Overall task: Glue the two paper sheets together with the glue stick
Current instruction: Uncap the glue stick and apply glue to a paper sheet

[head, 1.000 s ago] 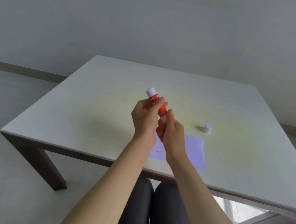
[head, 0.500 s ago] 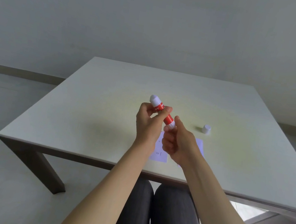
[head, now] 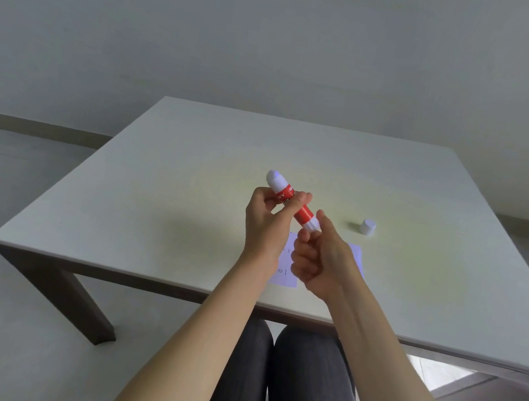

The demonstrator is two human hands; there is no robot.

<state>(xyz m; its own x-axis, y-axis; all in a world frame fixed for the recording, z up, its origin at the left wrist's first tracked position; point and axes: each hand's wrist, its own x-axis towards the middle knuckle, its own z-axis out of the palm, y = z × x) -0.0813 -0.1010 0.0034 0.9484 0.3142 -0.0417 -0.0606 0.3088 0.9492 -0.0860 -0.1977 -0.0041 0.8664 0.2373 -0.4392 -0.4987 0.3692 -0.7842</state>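
Observation:
A red glue stick (head: pixel 302 212) with white ends is held tilted above the table, its white tip pointing up and to the left. My left hand (head: pixel 268 225) grips its red middle. My right hand (head: pixel 319 261) pinches the white base end between thumb and fingers. The stick's white cap (head: pixel 368 227) stands on the table to the right, apart from both hands. A pale lilac paper sheet (head: pixel 286 269) lies flat near the front edge under my hands, mostly hidden by them; I cannot tell whether it is one sheet or two.
The pale table (head: pixel 187 195) has its front edge just below my wrists. My knees in dark trousers (head: pixel 283 376) sit under it. A grey wall stands behind the table.
Both hands and the glue stick have drifted a little right and down. My right hand has slid down from the stick's body to its base end. The cap has stayed put.

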